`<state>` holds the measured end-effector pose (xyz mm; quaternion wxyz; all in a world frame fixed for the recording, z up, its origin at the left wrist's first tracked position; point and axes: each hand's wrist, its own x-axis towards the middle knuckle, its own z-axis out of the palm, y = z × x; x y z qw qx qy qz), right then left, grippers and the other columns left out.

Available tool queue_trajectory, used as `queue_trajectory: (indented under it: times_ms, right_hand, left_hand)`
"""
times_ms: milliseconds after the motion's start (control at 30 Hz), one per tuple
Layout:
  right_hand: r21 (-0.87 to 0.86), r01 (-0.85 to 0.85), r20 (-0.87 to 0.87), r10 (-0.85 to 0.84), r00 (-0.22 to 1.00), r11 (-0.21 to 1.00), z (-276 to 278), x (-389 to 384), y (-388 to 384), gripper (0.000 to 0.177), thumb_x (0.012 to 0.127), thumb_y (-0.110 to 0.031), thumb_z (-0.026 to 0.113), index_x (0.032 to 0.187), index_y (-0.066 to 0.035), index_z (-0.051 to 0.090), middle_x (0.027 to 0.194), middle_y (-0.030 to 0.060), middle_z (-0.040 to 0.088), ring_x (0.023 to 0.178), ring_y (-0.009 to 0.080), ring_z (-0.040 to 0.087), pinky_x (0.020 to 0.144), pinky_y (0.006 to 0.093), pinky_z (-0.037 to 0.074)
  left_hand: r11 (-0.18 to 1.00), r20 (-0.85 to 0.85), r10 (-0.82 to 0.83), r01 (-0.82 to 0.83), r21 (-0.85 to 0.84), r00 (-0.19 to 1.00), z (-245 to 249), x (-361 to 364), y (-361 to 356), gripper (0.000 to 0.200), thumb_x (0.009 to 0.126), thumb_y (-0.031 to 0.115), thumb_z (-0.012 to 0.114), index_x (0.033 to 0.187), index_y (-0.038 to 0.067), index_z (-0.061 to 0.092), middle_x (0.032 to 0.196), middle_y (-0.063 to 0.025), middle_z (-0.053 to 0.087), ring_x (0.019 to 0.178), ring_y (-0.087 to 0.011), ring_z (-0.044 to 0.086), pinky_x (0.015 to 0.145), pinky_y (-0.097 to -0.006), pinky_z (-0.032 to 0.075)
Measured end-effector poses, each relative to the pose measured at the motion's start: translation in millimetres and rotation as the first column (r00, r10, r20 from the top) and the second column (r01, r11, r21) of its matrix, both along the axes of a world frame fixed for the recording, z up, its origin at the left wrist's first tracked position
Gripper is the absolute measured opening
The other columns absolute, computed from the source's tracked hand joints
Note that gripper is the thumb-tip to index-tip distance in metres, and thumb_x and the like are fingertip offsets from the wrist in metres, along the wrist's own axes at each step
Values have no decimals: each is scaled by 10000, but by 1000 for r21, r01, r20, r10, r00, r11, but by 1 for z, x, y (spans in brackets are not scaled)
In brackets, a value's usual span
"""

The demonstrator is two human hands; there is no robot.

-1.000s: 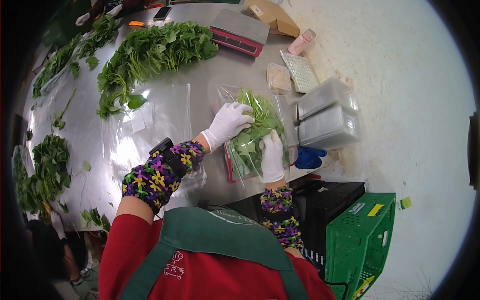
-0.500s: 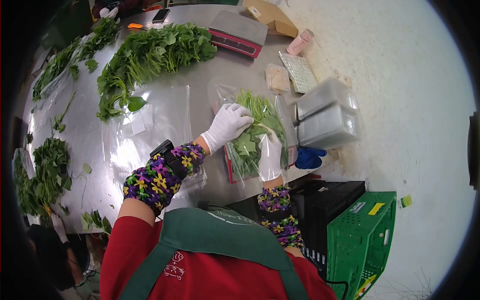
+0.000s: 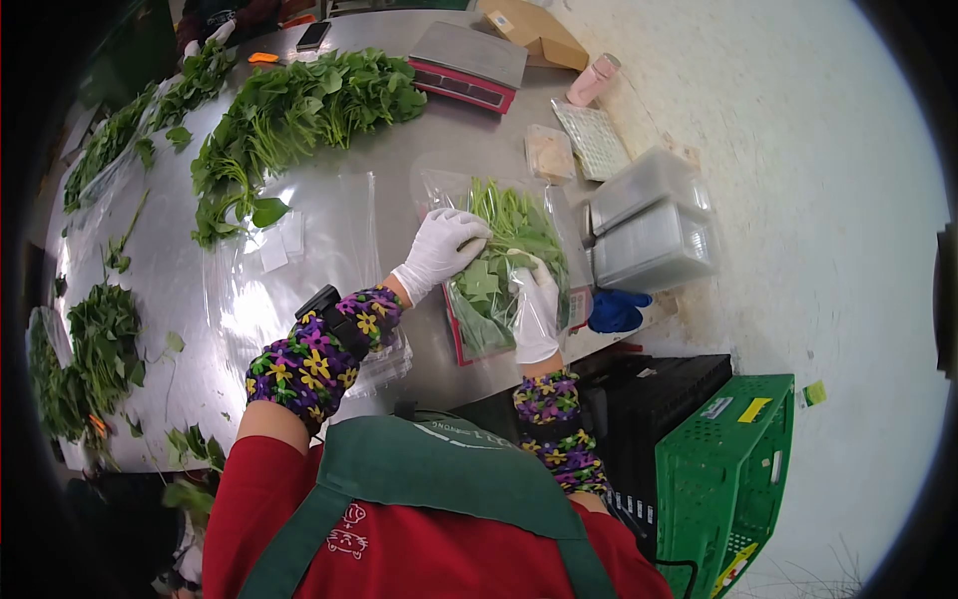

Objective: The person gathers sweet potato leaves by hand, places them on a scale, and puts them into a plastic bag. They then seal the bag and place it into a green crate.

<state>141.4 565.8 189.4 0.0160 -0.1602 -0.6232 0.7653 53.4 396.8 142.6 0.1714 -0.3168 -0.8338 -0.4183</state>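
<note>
A clear plastic bag (image 3: 431, 190) of leafy greens (image 3: 479, 285) lies in front of me, stems pointing away and leaves nearer me. Under it shows the red edge (image 3: 458, 342) of what looks like a scale. My left hand (image 3: 439, 250), in a white glove, rests on the bag's left side, its fingers closed on the bag and the greens. My right hand (image 3: 536, 314), also gloved, is at the right side among the leaves, fingers curled round some greens. Whether it is inside the plastic is hard to tell.
Flat plastic bags (image 3: 339, 230) lie to the left. Beyond are piled greens (image 3: 299, 110), a red scale (image 3: 469, 65) and a phone (image 3: 312, 36). Clear containers (image 3: 654, 240), a blue item (image 3: 616, 311) and a green crate (image 3: 714, 479) are at right. Another person's gloved hands (image 3: 215, 38) show far left.
Both my hands have shifted slightly left, still at the bagged greens. At lower left, another person's gloved hand has left the table edge, and blurred greens now show below it.
</note>
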Motion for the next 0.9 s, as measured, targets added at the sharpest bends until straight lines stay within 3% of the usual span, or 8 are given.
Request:
queue_trajectory:
  times_ms: [300, 400, 567, 633, 700, 767, 833, 900]
  right_hand:
    - [260, 47, 11, -52, 999, 964, 24, 60, 9, 146, 937, -79, 562, 1021, -17, 665, 759, -38, 540, 714, 41, 482, 638, 210, 386]
    - [355, -146, 89, 123, 988, 924, 36, 100, 26, 141, 929, -87, 554, 980, -14, 663, 811, -6, 592, 740, 72, 507, 684, 240, 420]
    - [278, -216, 256, 144, 956, 936, 34, 170, 114, 187, 872, -113, 605, 1003, -3, 681, 907, 84, 700, 829, 160, 649, 770, 293, 505]
    - [847, -380, 406, 7, 914, 371, 3, 196, 160, 210, 877, -195, 621, 1010, -53, 700, 962, 118, 706, 877, 250, 668, 812, 361, 515]
    - [931, -224, 212, -74, 974, -288, 1, 198, 169, 264, 881, -275, 637, 1044, -78, 701, 1049, 135, 697, 964, 317, 652, 871, 402, 504]
    - [930, -78, 87, -8, 996, 358, -9, 178, 176, 344, 913, -266, 627, 1157, -25, 651, 1087, 144, 684, 1044, 314, 630, 924, 397, 486]
    - [762, -39, 75, -28, 997, 646, 0, 147, 158, 364, 953, -269, 593, 1176, 17, 633, 1091, 162, 680, 1032, 264, 631, 927, 371, 475]
    - [647, -83, 92, 30, 995, 758, -10, 119, 155, 375, 962, -274, 584, 1180, 28, 628, 1089, 159, 680, 1020, 244, 628, 921, 352, 470]
  left_hand:
    - [979, 218, 43, -85, 183, 975, 2, 4, -5, 360, 885, 141, 593, 1244, 125, 621, 1207, -130, 637, 1128, -304, 589, 992, -421, 439]
    - [992, 75, 120, -123, 39, 990, 36, 20, -6, 475, 895, 171, 573, 1364, 108, 542, 1370, -158, 546, 1274, -340, 502, 1082, -454, 371]
    - [834, -64, -426, 365, -414, 902, 40, 85, -9, 657, 831, 378, 643, 1437, 192, 471, 1513, -116, 410, 1385, -331, 393, 1156, -549, 243]
    - [782, -33, -456, 383, -491, 889, 23, 89, -17, 631, 829, 380, 654, 1412, 192, 499, 1505, -115, 416, 1384, -328, 394, 1157, -550, 241]
    - [732, -14, -469, 380, -565, 883, 20, 87, -18, 606, 828, 381, 664, 1386, 191, 526, 1498, -115, 423, 1383, -324, 396, 1158, -550, 239]
    - [812, 3, -453, 414, -412, 892, 21, 92, -19, 536, 821, 335, 687, 1323, 179, 583, 1484, -109, 433, 1381, -320, 397, 1155, -557, 239]
    - [884, -28, -394, 370, -284, 919, 36, 102, -15, 467, 825, 267, 699, 1271, 151, 621, 1461, -136, 443, 1370, -328, 405, 1146, -505, 277]
    - [921, 237, 208, -272, 279, 949, 45, 114, -3, 456, 845, 220, 679, 1265, 69, 585, 1394, -204, 479, 1337, -392, 419, 1141, -465, 308]
